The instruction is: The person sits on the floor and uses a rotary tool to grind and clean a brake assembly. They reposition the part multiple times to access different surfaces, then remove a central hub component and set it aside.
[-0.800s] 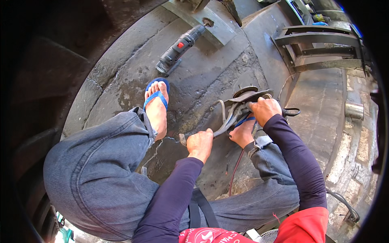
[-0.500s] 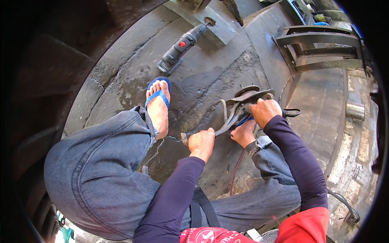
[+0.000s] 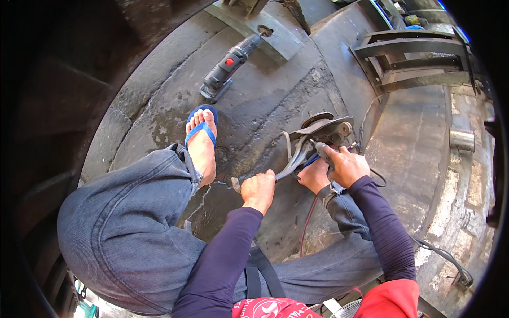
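Note:
A wheel knuckle (image 3: 301,159) with a round hub and a thin metal shield (image 3: 331,126) stands tilted on the floor by my right foot. My left hand (image 3: 258,191) is closed round the end of its long curved arm. Further right, my right hand (image 3: 347,165) is wrapped round a dark, slim tool whose tip rests at or close to the knuckle, below the shield. A black cord (image 3: 380,179) shows beside that hand. Most of the tool lies hidden under my fingers, so its kind cannot be made out.
A cordless drill with a wire cup brush (image 3: 230,66) lies ahead, its brush end on a metal plate (image 3: 281,45). A dark steel frame (image 3: 413,58) stands at the far right, near a short metal cylinder (image 3: 462,140). A red hose (image 3: 308,225) runs between my legs.
My right hand has turned and shifted slightly down, bringing the dark tool's tip into sight by the knuckle. The left hand keeps its grip. The whole view has shifted a little.

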The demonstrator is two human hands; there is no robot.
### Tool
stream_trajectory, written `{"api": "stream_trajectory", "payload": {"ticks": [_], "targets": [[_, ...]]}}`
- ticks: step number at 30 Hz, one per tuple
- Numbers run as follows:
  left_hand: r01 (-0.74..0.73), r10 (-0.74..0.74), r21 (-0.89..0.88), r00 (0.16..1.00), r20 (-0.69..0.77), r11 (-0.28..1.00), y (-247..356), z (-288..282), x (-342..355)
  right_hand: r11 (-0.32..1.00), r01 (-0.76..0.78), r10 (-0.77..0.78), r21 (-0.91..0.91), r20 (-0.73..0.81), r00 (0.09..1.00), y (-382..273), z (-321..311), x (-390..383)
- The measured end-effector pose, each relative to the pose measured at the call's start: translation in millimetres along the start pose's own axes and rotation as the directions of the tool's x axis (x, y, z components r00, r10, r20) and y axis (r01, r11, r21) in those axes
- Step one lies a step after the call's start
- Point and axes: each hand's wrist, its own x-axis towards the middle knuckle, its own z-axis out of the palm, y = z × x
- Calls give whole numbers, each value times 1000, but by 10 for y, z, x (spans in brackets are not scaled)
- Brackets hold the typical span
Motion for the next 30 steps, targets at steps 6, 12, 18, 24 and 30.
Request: {"api": "stream_trajectory", "payload": {"ticks": [6,12,18,24,30], "targets": [[-9,9,2,1000,8,1000,11,-41,-2,983,-149,143,111,60,988,-91,140,-49],[-10,10,25,1000,13,1000,6,-25,-5,966,-188,172,179,103,980,-101,168,-138],[-36,37,54,999,-14,998,-42,5,14,944,-218,196,247,112,974,-42,277,-160],[-34,35,64,999,-15,997,-44,31,11,941,-263,275,214,-27,961,84,287,-66],[-27,27,65,1000,-7,998,-14,1,14,976,-212,215,47,-63,975,25,239,185]]}}
